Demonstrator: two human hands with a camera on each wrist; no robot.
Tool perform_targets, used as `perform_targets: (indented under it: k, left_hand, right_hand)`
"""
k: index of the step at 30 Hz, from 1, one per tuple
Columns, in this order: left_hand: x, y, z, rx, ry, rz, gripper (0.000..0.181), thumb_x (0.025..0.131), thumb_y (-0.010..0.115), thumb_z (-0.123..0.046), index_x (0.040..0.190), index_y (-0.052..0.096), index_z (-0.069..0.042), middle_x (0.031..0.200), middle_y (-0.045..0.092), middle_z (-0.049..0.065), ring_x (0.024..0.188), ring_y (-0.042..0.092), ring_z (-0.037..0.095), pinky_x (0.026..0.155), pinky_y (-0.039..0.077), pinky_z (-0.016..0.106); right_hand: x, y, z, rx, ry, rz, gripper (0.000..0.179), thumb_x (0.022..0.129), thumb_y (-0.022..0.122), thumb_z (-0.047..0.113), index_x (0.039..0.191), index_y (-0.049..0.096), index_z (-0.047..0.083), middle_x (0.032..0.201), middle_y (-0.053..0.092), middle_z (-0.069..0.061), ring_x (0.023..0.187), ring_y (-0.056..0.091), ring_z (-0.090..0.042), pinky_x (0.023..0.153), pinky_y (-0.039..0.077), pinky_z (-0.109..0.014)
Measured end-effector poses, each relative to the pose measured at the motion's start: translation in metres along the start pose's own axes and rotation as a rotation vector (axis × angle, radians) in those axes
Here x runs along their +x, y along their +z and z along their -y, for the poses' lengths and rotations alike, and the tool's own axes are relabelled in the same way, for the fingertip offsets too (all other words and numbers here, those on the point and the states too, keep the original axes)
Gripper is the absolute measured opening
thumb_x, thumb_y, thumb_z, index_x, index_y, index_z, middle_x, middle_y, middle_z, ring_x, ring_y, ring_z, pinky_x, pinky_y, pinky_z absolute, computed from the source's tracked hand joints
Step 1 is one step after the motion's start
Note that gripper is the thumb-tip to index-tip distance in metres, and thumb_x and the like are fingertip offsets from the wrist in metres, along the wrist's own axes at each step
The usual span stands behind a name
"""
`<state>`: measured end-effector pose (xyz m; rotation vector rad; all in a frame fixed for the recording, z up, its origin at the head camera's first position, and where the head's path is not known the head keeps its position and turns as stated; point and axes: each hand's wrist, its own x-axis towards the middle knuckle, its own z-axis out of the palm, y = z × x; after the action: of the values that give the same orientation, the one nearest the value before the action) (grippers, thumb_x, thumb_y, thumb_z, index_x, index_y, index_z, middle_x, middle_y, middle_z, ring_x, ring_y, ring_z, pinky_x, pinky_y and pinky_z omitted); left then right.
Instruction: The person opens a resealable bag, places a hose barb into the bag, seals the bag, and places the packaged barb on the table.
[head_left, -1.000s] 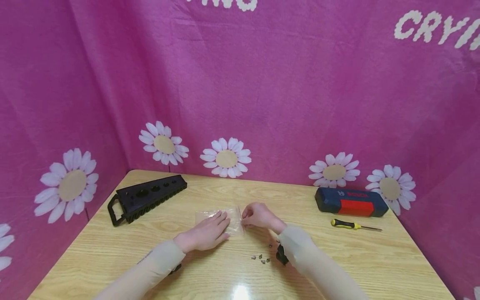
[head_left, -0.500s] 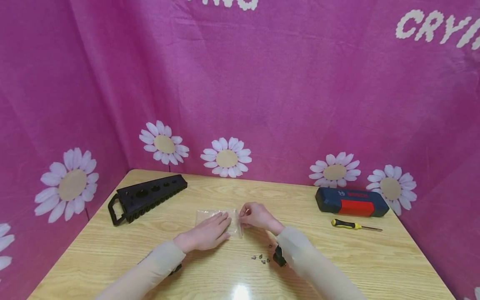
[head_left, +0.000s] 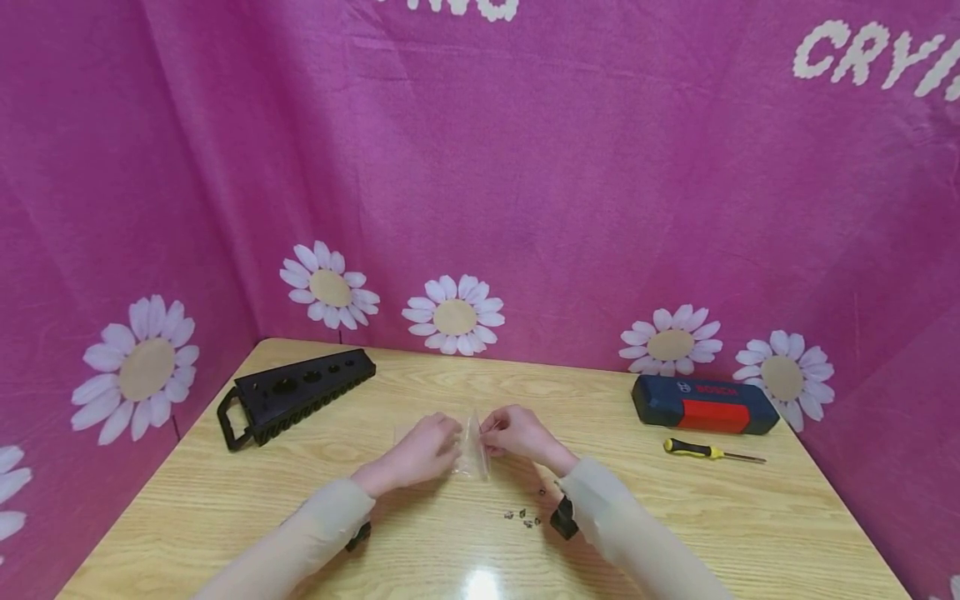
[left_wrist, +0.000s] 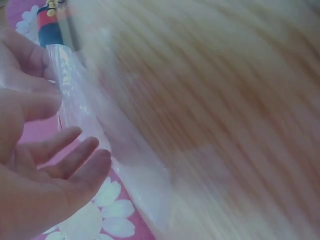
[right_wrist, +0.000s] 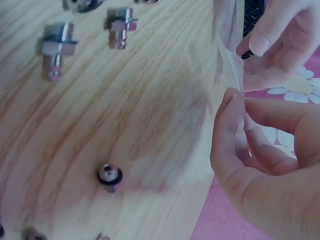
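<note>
Backdrop lettering [head_left: 896, 60]: head view only; right hand [head_left: 516, 431] pinches bag [head_left: 470, 454], left hand's [head_left: 420, 452] grip unclear.

- Right hand [right_wrist: 265, 175] pinches a clear bag [right_wrist: 231, 62] by the edge of the table [right_wrist: 105, 115].
- Left hand [right_wrist: 289, 42] just beside the bag.
- Small metal fittings [right_wrist: 58, 46] scattered on the table.
- Flowered pink cloth [right_wrist: 220, 220] beyond that edge.
</note>
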<state>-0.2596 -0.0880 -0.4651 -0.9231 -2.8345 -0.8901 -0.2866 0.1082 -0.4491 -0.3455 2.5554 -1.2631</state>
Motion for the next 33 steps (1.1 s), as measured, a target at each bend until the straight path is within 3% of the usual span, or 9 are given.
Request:
perform_targets:
  k: [7, 12, 15, 22, 27, 33]
  left_hand:
    - [0.01, 0.0, -0.006, -0.247, -0.168, -0.015, 0.005, 0.093, 0.062, -0.002, 0.098, 0.062, -0.002, 0.091, 0.065, 0.009, 0.085, 0.057, 0.015, 0.075, 0.049, 0.026]
    - [0.01, 0.001, -0.007, -0.399, -0.223, 0.018, 0.005, 0.092, 0.062, -0.002, 0.096, 0.062, 0.001, 0.089, 0.065, 0.011, 0.082, 0.056, 0.013, 0.072, 0.047, 0.022]
    - [0.01, 0.003, -0.006, -0.467, -0.238, 0.039, 0.007, 0.093, 0.063, -0.005, 0.096, 0.062, 0.002, 0.09, 0.065, 0.011, 0.081, 0.055, 0.012, 0.07, 0.046, 0.021]
    - [0.015, 0.007, -0.005, -0.477, -0.309, 0.062, 0.008, 0.095, 0.064, -0.009, 0.095, 0.063, -0.002, 0.089, 0.064, 0.007, 0.079, 0.054, 0.012, 0.068, 0.045, 0.022]
    - [0.016, 0.007, -0.004, -0.49, -0.32, 0.068, 0.009, 0.095, 0.064, -0.01, 0.095, 0.063, -0.001, 0.089, 0.064, 0.008, 0.077, 0.054, 0.013, 0.065, 0.045, 0.022]
    - [0.015, 0.006, -0.006, -0.485, -0.336, 0.06, 0.012, 0.095, 0.063, -0.013, 0.096, 0.063, -0.002, 0.09, 0.065, 0.009, 0.078, 0.054, 0.012, 0.066, 0.045, 0.022]
  right_hand:
    - [-0.006, -0.002, 0.003, 0.078, 0.021, 0.024, 0.011, 0.091, 0.064, 0.004, 0.093, 0.069, -0.006, 0.087, 0.072, -0.015, 0.071, 0.068, -0.012, 0.071, 0.061, -0.029]
    - [-0.011, -0.003, 0.003, 0.167, 0.032, 0.081, 0.016, 0.093, 0.063, 0.003, 0.1, 0.068, -0.01, 0.095, 0.071, -0.019, 0.077, 0.069, -0.013, 0.078, 0.061, -0.033]
    - [-0.012, -0.002, 0.003, 0.152, 0.027, 0.093, 0.016, 0.093, 0.062, 0.003, 0.1, 0.069, -0.009, 0.093, 0.073, -0.018, 0.075, 0.068, -0.011, 0.076, 0.061, -0.03]
    - [-0.014, 0.0, 0.004, 0.129, 0.014, 0.108, 0.015, 0.092, 0.062, 0.003, 0.096, 0.072, -0.007, 0.089, 0.075, -0.017, 0.075, 0.072, -0.015, 0.072, 0.06, -0.029]
    - [-0.015, -0.001, 0.003, 0.159, 0.017, 0.125, 0.015, 0.09, 0.063, 0.0, 0.1, 0.07, -0.009, 0.091, 0.074, -0.021, 0.077, 0.073, -0.018, 0.074, 0.061, -0.03]
    - [-0.014, -0.001, 0.003, 0.14, 0.032, 0.117, 0.016, 0.088, 0.063, -0.002, 0.101, 0.07, -0.008, 0.091, 0.075, -0.017, 0.075, 0.071, -0.012, 0.071, 0.059, -0.027]
